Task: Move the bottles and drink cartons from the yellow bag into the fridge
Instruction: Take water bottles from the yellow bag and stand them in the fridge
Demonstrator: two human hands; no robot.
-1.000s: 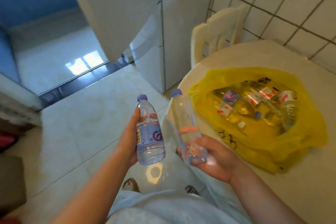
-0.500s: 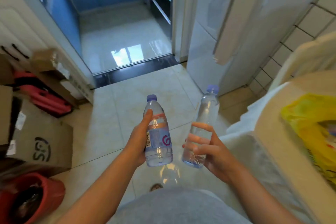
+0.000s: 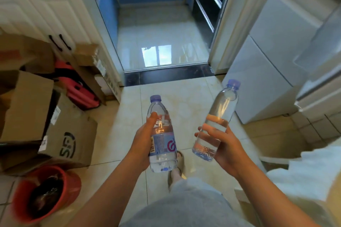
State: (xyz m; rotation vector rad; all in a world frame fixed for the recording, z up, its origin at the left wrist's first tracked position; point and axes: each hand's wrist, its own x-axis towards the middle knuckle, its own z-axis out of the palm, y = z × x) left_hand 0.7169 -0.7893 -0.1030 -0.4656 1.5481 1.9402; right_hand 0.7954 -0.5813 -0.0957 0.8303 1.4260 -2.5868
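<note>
My left hand grips a clear water bottle with a purple cap and a blue-and-pink label, held upright over the tiled floor. My right hand holds a second clear water bottle with a purple cap, tilted to the right, its label side turned away. The white fridge stands at the right with its doors closed. The yellow bag is out of view.
Cardboard boxes and a red bucket crowd the left side. A doorway with a dark threshold opens ahead onto a shiny floor. A table edge with white cloth is at the right. My sandalled foot is below.
The view has swung left, away from the table and the yellow bag, towards the doorway and fridge. Both hands kept their bottles; the right bottle rose and tilted to the right.
</note>
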